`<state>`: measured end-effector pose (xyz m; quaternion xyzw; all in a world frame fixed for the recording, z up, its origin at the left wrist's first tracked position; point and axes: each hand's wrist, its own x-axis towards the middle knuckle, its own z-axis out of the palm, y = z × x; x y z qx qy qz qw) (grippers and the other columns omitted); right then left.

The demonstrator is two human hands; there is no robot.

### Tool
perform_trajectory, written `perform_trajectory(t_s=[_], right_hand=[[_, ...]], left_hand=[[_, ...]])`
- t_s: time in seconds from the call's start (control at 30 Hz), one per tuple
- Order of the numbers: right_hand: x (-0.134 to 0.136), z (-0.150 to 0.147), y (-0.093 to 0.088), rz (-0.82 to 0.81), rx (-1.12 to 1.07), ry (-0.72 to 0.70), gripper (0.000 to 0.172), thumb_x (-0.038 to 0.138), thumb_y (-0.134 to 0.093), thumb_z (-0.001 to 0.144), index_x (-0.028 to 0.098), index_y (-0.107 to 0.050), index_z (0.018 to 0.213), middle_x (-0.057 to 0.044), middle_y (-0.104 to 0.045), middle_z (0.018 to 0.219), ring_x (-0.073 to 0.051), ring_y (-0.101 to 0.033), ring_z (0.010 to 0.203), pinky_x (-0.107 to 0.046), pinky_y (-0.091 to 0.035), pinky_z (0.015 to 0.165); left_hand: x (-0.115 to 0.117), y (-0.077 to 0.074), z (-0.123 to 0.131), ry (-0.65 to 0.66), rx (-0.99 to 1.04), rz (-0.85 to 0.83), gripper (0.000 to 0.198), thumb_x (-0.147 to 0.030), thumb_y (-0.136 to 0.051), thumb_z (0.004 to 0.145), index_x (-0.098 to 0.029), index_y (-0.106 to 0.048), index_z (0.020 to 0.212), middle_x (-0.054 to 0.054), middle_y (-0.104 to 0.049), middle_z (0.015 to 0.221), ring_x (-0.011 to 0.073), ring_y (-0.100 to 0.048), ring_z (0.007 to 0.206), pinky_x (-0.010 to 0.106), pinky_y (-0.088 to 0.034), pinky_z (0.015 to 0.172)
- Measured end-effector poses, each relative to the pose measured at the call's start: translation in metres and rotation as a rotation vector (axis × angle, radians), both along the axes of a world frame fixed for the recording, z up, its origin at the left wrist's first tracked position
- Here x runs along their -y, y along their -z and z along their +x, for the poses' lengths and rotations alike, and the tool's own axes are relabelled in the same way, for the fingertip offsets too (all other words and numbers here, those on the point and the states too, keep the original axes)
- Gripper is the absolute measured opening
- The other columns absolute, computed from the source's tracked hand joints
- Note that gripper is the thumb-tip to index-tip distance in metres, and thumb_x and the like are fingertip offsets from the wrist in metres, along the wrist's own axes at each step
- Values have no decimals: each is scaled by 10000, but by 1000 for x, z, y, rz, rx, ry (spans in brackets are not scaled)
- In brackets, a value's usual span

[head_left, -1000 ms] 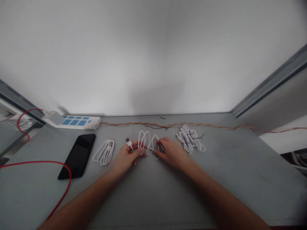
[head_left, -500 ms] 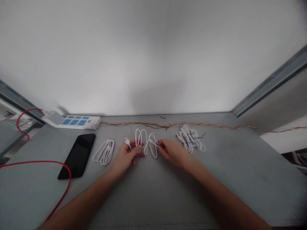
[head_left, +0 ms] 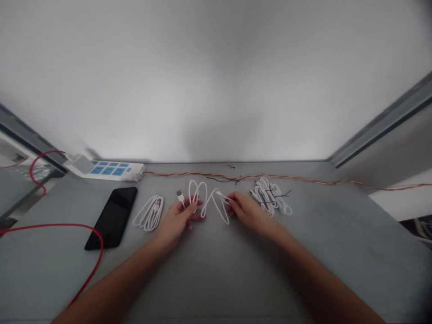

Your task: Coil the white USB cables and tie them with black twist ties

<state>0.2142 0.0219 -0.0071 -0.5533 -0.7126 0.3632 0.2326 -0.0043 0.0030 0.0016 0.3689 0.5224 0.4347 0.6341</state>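
Midway along a grey worktop (head_left: 313, 238), a person's left hand (head_left: 177, 219) and right hand (head_left: 251, 213) hold a white USB cable (head_left: 206, 194) between them, its length bending in loose zigzag loops; whether the loops touch the surface is hard to tell. The left grip is closed, with the thumb and curled fingers pressing on the cable, and a USB plug (head_left: 180, 196) sticks up past them, tilted slightly. The right grip pinches the cable's other end between thumb and fingertips, and the connector there is too small to make out. Just beside the left hand lies a coiled white cable (head_left: 148, 213), and beyond it a black smartphone (head_left: 113, 219) rests at a slant, its screen dark. A red cable (head_left: 52, 225) curves around the phone's near end and runs off the worktop. At the back left sits a white power strip (head_left: 110, 171) with blue sockets, and a twisted red-and-yellow wire (head_left: 270, 176) stretches along the back edge. Near the right hand lies a bundled white cable (head_left: 270, 196) crossed by thin black wire.
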Motion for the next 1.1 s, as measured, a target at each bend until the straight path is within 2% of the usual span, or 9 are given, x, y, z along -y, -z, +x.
perform_trajectory(t_s=[0.13,0.23,0.3,0.47,0.67,0.87,1.1], right_hand=[[0,-3,1,-246,-324,134,165,351,-351,949,218,-414,874,-9,-654,741,-135,-625,551,-219,-427,422],[2,-11,2,-317,-551,213,226,430,-381,934,230,-381,828,0,-641,731,-131,-633,545,-218,-466,412],[4,-18,3,-332,-627,235,288,488,-469,887,228,-372,809,-6,-646,748,-134,-647,555,-223,-492,418],[12,-32,3,-332,-669,185,499,445,-759,646,234,-331,791,-17,-652,814,-181,-686,629,-230,-505,394],[15,-34,-4,-250,-711,232,509,415,-769,615,239,-316,763,-5,-642,841,-141,-650,558,-210,-466,350],[14,-31,-8,-205,-728,308,569,445,-774,600,252,-259,748,53,-625,681,-144,-638,472,-199,-427,331],[12,-27,-8,-190,-722,325,547,517,-706,663,258,-233,753,-20,-727,780,-141,-627,427,-199,-379,315]], left_hand=[[-1,0,0,-3,28,-10,259,-225,-608,848,-144,-574,1092,131,-691,1075,160,-714,685,132,-326,347],[-1,-2,0,1,55,-39,282,-240,-609,850,-150,-564,1114,130,-694,1068,167,-716,689,138,-323,344],[0,-3,1,29,76,-35,317,-261,-618,844,-160,-557,1139,130,-691,1088,177,-718,715,143,-327,350],[5,-5,3,136,62,37,435,-340,-651,818,-167,-540,1201,133,-688,1115,185,-704,776,156,-339,374],[7,-4,6,213,-44,91,419,-380,-676,793,-163,-620,1148,118,-696,1113,216,-671,933,169,-365,440],[5,-2,4,142,-59,36,415,-389,-688,776,-160,-640,1118,131,-706,1088,225,-700,851,173,-320,412],[1,0,1,18,-128,121,443,-391,-718,745,-150,-624,1104,142,-730,1006,216,-703,773,171,-296,365]])
